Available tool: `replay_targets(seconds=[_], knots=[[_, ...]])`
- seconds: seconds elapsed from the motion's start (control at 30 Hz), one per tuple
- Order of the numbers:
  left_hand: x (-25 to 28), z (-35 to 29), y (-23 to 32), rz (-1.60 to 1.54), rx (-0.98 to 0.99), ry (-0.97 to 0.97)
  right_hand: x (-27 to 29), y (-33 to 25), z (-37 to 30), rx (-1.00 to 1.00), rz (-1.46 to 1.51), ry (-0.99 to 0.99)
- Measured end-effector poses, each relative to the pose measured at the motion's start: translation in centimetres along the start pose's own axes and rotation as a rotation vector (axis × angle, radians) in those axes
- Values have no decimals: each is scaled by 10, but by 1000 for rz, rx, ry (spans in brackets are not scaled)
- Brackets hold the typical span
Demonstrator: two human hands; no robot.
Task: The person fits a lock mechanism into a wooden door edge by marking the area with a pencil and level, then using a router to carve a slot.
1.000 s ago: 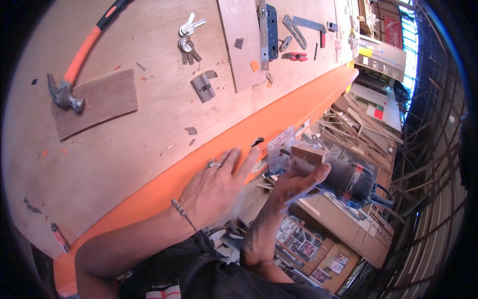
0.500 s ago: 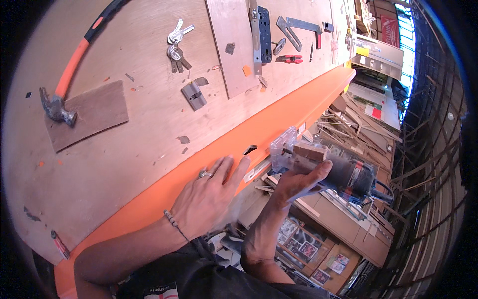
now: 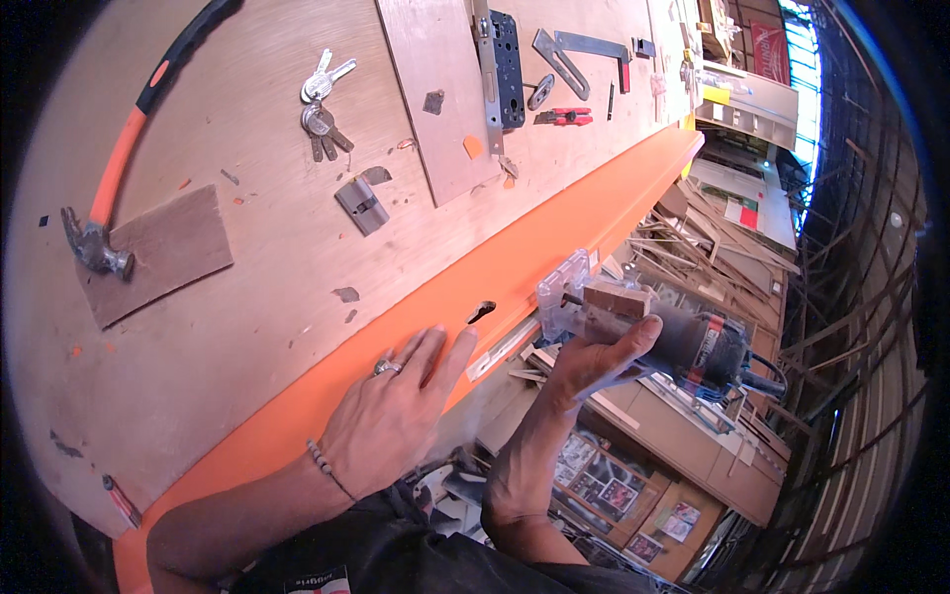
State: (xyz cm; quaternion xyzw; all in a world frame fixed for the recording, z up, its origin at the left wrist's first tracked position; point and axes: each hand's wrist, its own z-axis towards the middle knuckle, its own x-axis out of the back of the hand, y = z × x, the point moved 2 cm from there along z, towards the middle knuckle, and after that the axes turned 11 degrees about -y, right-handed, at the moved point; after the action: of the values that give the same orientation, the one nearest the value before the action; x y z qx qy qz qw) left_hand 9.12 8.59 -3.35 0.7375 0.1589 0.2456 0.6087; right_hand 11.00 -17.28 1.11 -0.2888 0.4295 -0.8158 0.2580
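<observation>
Gripping router (image 3: 683, 345) in right hand (image 3: 592, 368), left hand (image 3: 388, 421) spread on orange board (image 3: 554, 238), cluttered workshop (image 3: 871, 327)

The long panel (image 3: 554, 230) under my left hand (image 3: 386, 421) is bright orange. On this hand my ring (image 3: 386, 367) is silver, and the beads of my bracelet (image 3: 318, 457) are greyish. The power tool (image 3: 683, 346) in my right hand (image 3: 599, 366) is dark grey and black with a red mark; its base (image 3: 561, 295) is clear, and its block (image 3: 618, 300) is brown. My shirt (image 3: 426, 544) is black. The desk (image 3: 148, 396) is pale brown with faint wood grain. The hammer (image 3: 119, 163) has 2 colours on its handle, orange and black, and a grey head. The keys (image 3: 319, 87) are silver and the lock case (image 3: 508, 74) is blue-black.
</observation>
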Motion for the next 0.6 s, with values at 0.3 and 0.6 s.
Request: replay_targets(seconds=[0.3, 0.6], knots=[[-1, 1, -1, 12, -4, 6, -3, 3, 11, -27, 6, 12], [2, 4, 0, -6, -3, -5, -1, 9, 23, -8, -18, 47]])
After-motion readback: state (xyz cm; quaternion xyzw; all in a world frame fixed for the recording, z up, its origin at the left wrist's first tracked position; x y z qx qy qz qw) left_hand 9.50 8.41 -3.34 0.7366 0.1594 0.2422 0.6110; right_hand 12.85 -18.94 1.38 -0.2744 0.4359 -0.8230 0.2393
